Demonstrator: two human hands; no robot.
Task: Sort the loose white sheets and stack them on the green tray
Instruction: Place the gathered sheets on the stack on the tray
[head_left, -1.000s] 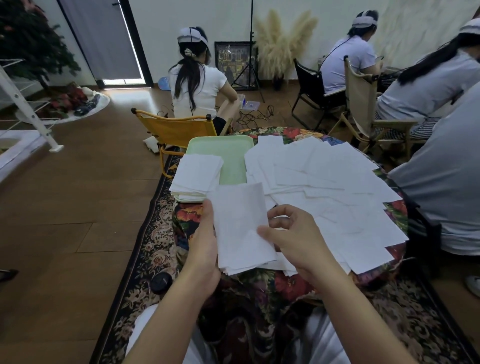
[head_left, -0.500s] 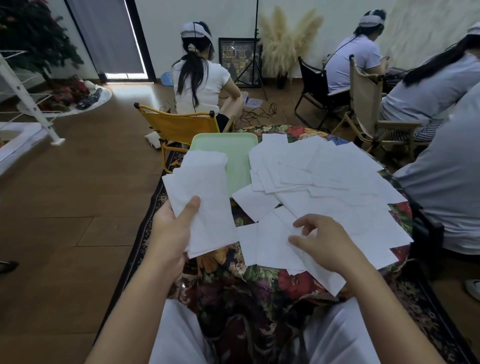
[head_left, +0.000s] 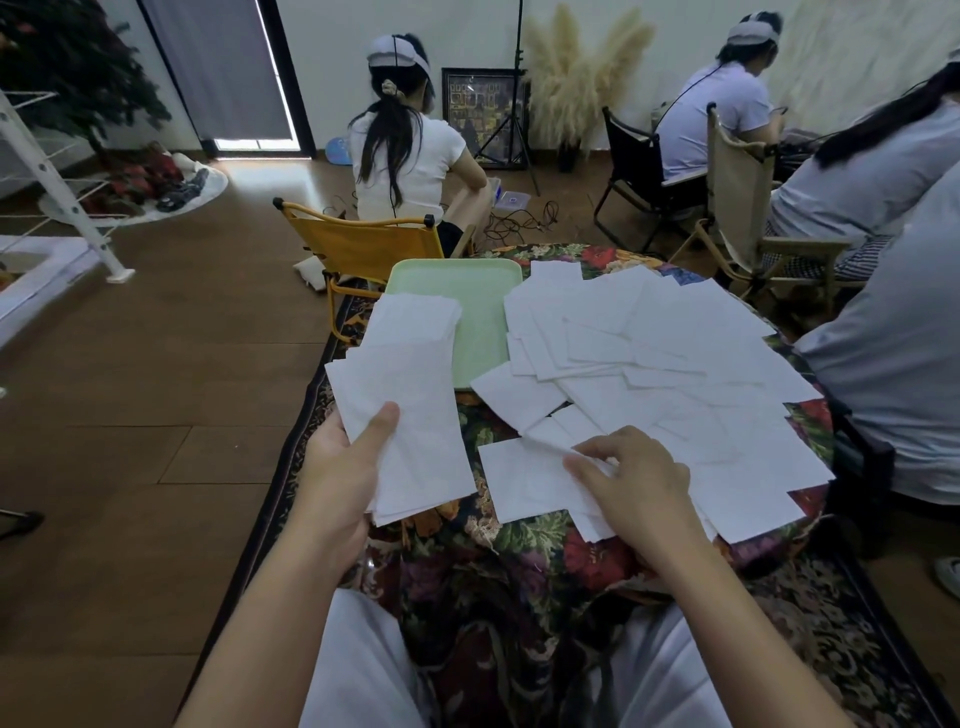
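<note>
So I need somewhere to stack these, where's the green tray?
Head view: the green tray sits at the table's far left, partly under a stack of sheets.

One head-worn wide-angle view looks forward and down, close over the table (head_left: 519, 545).

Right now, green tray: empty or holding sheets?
Holding sheets. A stack of white sheets sits on the green tray's left half; its right half is bare green.
</note>
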